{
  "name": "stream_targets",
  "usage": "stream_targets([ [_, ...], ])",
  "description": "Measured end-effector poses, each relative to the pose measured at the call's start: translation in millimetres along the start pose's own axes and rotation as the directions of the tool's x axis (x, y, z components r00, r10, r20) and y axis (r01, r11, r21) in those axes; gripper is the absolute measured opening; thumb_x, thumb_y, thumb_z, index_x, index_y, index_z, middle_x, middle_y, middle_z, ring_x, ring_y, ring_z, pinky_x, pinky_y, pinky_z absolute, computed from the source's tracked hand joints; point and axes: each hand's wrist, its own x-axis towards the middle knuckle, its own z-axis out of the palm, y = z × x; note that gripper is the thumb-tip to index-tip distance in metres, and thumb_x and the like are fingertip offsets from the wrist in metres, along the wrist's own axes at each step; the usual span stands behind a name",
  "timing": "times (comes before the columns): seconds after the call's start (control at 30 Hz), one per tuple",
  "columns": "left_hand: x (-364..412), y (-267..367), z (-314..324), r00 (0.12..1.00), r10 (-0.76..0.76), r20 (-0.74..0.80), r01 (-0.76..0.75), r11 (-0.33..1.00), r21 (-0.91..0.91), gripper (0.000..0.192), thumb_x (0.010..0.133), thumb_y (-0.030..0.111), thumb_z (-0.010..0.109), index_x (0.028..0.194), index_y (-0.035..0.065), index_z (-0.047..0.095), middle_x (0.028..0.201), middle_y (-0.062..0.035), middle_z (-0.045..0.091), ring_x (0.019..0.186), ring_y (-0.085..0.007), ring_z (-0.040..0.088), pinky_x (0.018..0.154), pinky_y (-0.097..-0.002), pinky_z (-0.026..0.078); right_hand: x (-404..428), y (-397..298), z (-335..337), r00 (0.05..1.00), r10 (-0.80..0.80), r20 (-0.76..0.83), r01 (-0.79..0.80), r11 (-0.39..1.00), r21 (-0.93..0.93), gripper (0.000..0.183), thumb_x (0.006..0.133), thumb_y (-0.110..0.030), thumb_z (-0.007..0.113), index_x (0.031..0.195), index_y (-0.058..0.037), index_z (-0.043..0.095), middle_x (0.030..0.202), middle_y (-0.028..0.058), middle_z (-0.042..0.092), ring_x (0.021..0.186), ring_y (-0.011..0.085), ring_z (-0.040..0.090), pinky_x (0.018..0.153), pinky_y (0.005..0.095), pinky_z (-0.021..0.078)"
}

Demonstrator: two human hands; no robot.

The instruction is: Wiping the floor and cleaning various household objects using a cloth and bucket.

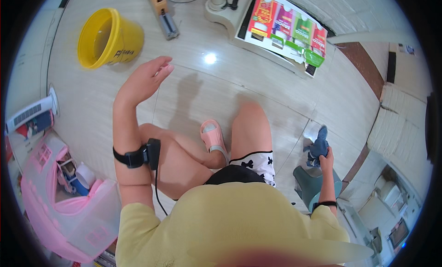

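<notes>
My right hand [327, 160], low at the right, grips a crumpled dark blue item [319, 146] that looks like cloth or a soft toy; its exact kind cannot be told. Just below the item stands a teal plastic stool [310, 186], partly hidden by my right forearm. My left hand [143, 79] is held out above the tiled floor with nothing in it, thumb and fingers slightly apart. Nearest to it is a yellow plastic bucket [129, 35] bearing black writing. A black strap with a small device [152, 154] circles my left forearm.
A carton of Meco drink packs [283, 34] sits at the upper right beside a pale stand base [221, 13]. At the top lies a tan and grey tool-like object [166, 20]. A pink play tent [86, 215] and white appliance [32, 111] occupy the left side.
</notes>
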Motion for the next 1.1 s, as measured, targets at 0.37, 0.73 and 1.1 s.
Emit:
stream_targets([
  [0.37,-25.2,0.0,-1.5,0.996,-0.077,-0.033,0.076,0.996,-0.056,0.04,0.097,0.03,0.051,0.125,0.0005,0.052,0.114,-0.0163,0.062,0.103,-0.0271,0.059,0.09,-0.034,0.046,13.2,-335.1,17.4,0.838,-0.391,0.38,0.096,0.792,0.603,0.05,0.065,-0.007,0.053,0.115,-0.0079,0.049,0.084,-0.0027,0.046,0.068,0.0058,0.043,0.053,0.0198,0.0338],
  [0.73,-75.7,-0.6,-1.2,0.986,-0.108,-0.127,0.102,0.993,-0.052,0.038,0.095,0.025,0.054,0.124,0.0005,0.053,0.118,-0.0162,0.061,0.107,-0.0279,0.058,0.093,-0.0352,0.045,79.8,-566.7,272.5,0.64,-0.768,-0.007,0.701,0.581,0.414,0.065,0.072,-0.034,0.076,0.125,-0.0061,0.049,0.134,0.0189,0.042,0.121,0.0355,0.044,0.101,0.0397,0.0369],
  [1.1,-57.8,-0.2,0.6,0.979,-0.197,-0.053,0.193,0.978,-0.074,0.037,0.095,0.021,0.054,0.125,0.0007,0.052,0.12,-0.0163,0.06,0.109,-0.0286,0.058,0.094,-0.0359,0.044,185.4,-562.0,386.2,0.423,-0.892,0.161,0.877,0.358,-0.32,0.057,0.084,-0.02,0.055,0.138,-0.0102,0.04,0.149,0.0201,0.028,0.133,0.0361,0.034,0.104,0.0461,0.0334],
])
